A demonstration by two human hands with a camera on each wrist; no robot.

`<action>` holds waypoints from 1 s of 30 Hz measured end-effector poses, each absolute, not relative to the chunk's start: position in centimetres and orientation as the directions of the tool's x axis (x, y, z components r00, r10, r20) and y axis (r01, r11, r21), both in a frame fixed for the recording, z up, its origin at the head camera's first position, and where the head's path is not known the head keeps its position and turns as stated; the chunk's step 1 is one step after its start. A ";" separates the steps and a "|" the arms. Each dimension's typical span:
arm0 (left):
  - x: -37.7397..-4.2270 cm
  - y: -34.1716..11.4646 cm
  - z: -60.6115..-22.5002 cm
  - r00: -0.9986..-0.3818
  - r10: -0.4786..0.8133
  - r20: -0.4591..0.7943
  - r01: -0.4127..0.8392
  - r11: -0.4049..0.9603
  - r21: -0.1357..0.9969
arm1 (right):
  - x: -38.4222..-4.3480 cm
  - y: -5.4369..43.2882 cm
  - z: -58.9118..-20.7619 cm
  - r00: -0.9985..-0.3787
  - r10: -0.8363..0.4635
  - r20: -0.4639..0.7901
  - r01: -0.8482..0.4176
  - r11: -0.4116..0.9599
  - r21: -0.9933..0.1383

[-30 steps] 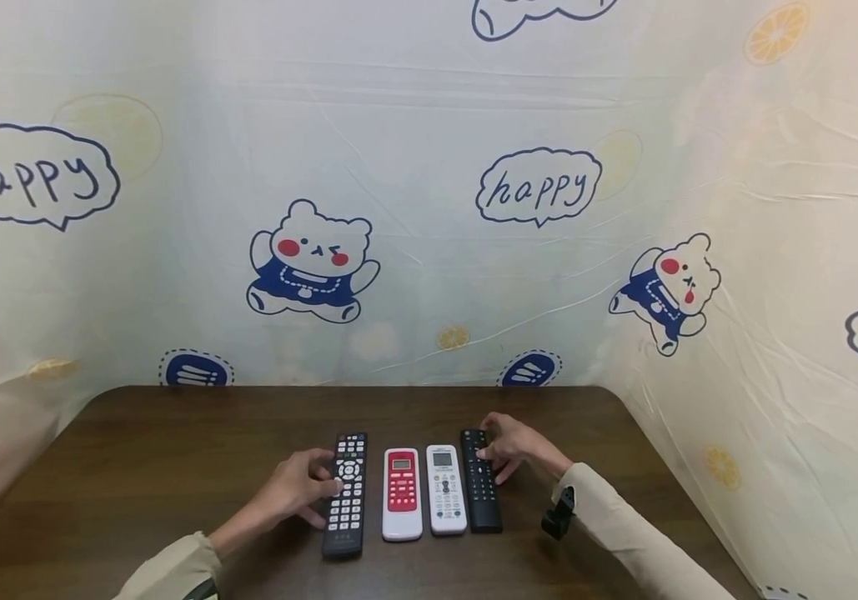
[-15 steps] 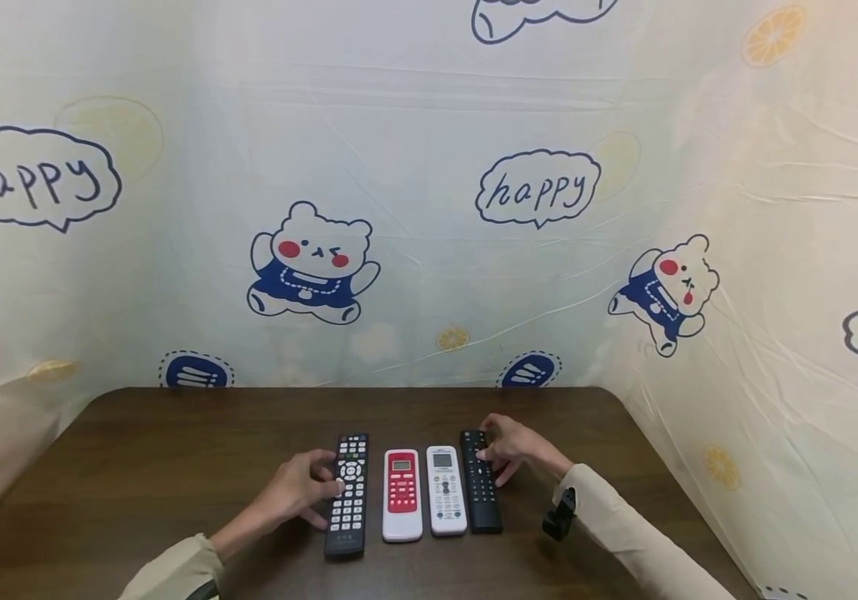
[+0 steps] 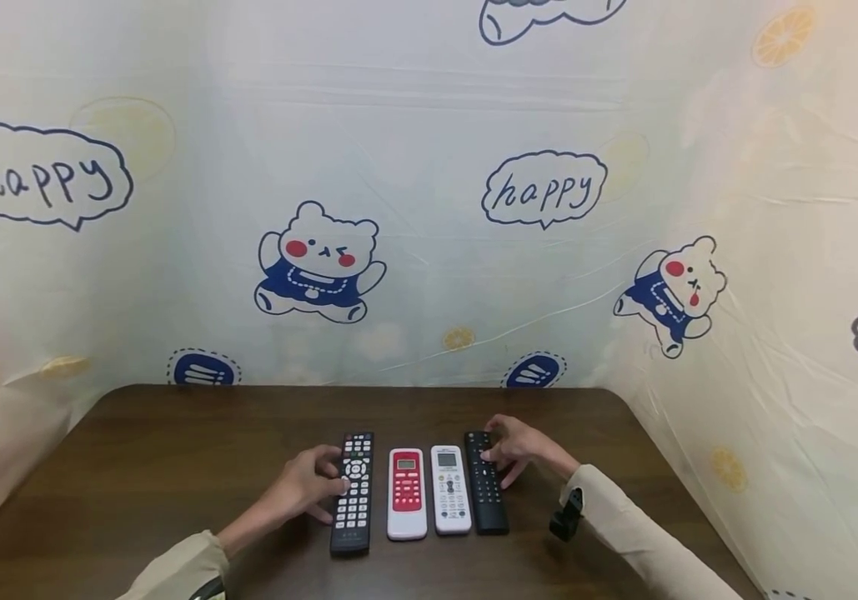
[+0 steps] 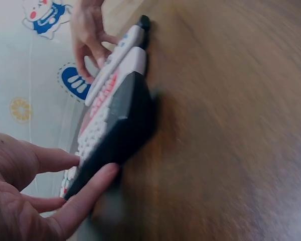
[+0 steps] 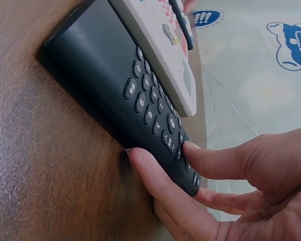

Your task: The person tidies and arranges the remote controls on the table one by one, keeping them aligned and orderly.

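Note:
In the head view my left hand (image 3: 307, 483) grips a black remote control with white buttons (image 3: 353, 517), thumb on its button face and fingers along its left side. The left wrist view shows that remote's dark edge (image 4: 118, 135) between thumb and fingers, close over the wood. My right hand (image 3: 516, 446) pinches the far end of a plain black remote control (image 3: 490, 508); in the right wrist view its thumb (image 5: 215, 159) presses on the buttons and other fingers lie along the side. Between them lie a red-and-white remote (image 3: 407, 525) and a white remote (image 3: 451, 496).
All the remotes stand side by side in a row on a dark wooden table (image 3: 211, 442), long sides roughly parallel. A pale printed curtain (image 3: 429, 167) with bears and "happy" bubbles hangs behind and along the sides. A small black device (image 3: 566, 515) sits at the right sleeve.
The black remote with white buttons has edged slightly right toward the red-and-white one, with my left hand on it. My right hand keeps its hold. The head view has shifted a little.

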State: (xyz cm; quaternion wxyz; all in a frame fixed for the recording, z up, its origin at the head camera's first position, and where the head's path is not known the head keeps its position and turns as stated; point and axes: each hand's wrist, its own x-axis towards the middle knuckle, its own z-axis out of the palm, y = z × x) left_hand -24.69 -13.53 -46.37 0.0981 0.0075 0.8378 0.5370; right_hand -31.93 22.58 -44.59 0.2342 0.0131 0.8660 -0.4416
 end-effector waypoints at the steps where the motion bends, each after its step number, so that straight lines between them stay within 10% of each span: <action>1: -24.6 -13.6 -46.4 -0.982 0.117 -0.150 -0.089 0.418 0.904 | -31.9 22.6 -44.6 -0.889 -0.183 -0.420 0.234 0.606 -0.760; 18: -25.3 -15.0 -46.2 -0.989 0.139 0.042 0.105 0.486 0.868 | -32.4 23.1 -44.0 -0.907 -0.131 -0.400 0.219 0.663 -0.716; 30: -26.8 -17.4 -44.6 -0.952 0.207 0.224 0.305 0.664 0.683 | -32.1 23.4 -44.0 -0.975 -0.202 -0.089 -0.092 0.739 -0.668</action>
